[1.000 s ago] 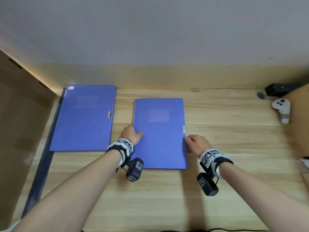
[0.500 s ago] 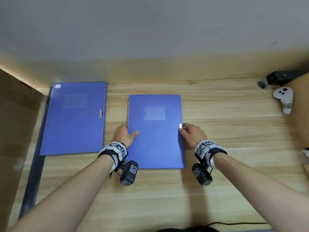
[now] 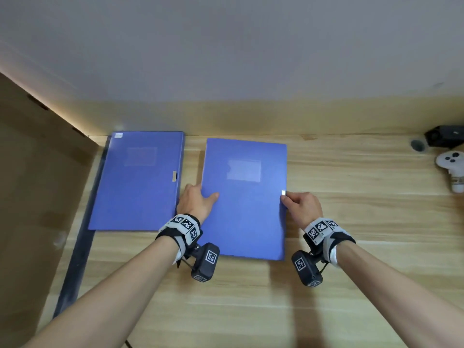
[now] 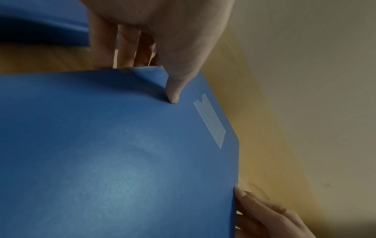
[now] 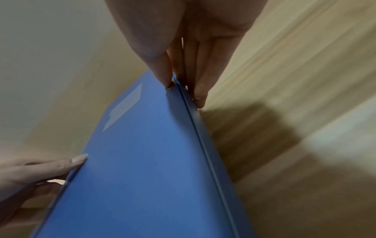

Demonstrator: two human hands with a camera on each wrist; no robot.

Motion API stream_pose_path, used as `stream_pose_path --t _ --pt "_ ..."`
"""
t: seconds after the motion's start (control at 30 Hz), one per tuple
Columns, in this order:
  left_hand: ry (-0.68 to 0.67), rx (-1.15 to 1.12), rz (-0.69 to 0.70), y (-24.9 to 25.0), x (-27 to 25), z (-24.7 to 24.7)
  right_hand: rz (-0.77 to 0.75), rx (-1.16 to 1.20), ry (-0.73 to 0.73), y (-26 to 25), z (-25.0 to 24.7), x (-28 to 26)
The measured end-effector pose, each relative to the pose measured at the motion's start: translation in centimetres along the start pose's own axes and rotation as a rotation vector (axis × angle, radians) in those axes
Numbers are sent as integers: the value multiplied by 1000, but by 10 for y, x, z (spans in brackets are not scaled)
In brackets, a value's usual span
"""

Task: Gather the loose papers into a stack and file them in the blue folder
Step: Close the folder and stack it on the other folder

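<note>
Blue folder (image 3: 243, 199): closed, flat on wooden desk (image 3: 351, 222), centre. Left hand (image 3: 197, 203) grips its left edge, thumb on the cover; right hand (image 3: 301, 205) pinches its right edge, apparently beside the clasp. Second blue folder (image 3: 138, 179): lies just left.

The blue folder (image 3: 243, 199) lies closed and flat on the wooden desk (image 3: 351, 222), its long sides running away from the person. Its cover is plain matte blue with a clear rectangular label pocket (image 3: 244, 170) on the far half, and a small pale clasp tab (image 3: 283, 192) sits midway along its right edge. That right edge shows two thin blue layers lying close together. A second blue folder (image 3: 136, 182), also closed and flat, lies just beside it on the left, set slightly farther back. No loose papers are visible.
</note>
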State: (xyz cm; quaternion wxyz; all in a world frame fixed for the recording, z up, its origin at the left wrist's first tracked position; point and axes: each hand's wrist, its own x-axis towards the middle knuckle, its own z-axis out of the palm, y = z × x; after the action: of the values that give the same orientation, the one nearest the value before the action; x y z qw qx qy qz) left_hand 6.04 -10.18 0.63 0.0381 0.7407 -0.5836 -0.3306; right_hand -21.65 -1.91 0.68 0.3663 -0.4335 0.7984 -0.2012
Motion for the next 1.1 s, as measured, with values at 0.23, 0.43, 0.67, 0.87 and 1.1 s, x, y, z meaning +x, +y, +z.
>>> stream_pose_path --t 0.23,0.43,0.67,0.87,1.1 --pt "105 65 26 -23 19 -106 -72 188 -45 -90 37 10" --pt "149 19 -12 -85 55 -171 -133 241 -106 -163 100 16" --pt "127 -133 -52 -152 91 -203 -153 214 -166 -201 174 34" --pt "57 -288 -113 -219 143 -183 -168 138 -190 -219 212 33" --pt "68 -357 -110 -236 156 -162 -160 123 -124 -216 225 28"
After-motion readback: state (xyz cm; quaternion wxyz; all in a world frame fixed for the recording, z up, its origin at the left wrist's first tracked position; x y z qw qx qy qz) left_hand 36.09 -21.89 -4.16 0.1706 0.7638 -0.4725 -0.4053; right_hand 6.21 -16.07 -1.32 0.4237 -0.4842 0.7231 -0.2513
